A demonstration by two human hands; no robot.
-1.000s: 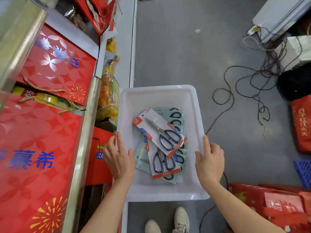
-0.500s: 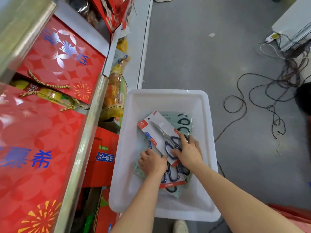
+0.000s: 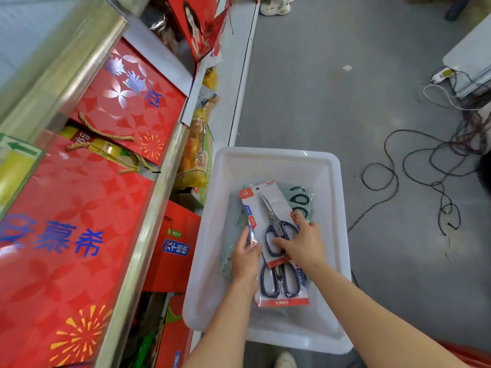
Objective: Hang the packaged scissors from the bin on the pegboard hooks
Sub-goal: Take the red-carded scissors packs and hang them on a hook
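A white plastic bin [image 3: 276, 160] stands on the grey floor and holds several packaged scissors. The top pack [image 3: 268, 205] has a white card with red ends and blue-handled scissors. My left hand [image 3: 245, 254] grips its left edge. Across the scissor handles on that pack lies my right hand [image 3: 303, 245], fingers pressed on it. A second similar pack [image 3: 281, 288] lies under it, nearer me. Pale green packs [image 3: 300, 197] show at the far right of the pile. No pegboard or hooks are in view.
Shelving with red gift boxes [image 3: 87, 208] and snack bags [image 3: 196, 155] runs along the left, close to the bin. Loose black cables [image 3: 414, 171] sprawl on the floor at right. A white power strip [image 3: 442, 74] lies far right. My shoe [image 3: 285, 359] is below the bin.
Both hands left the bin's rim and went inside onto the scissors. The top pack has turned from slanted to nearly straight, with my left hand now on its edge.
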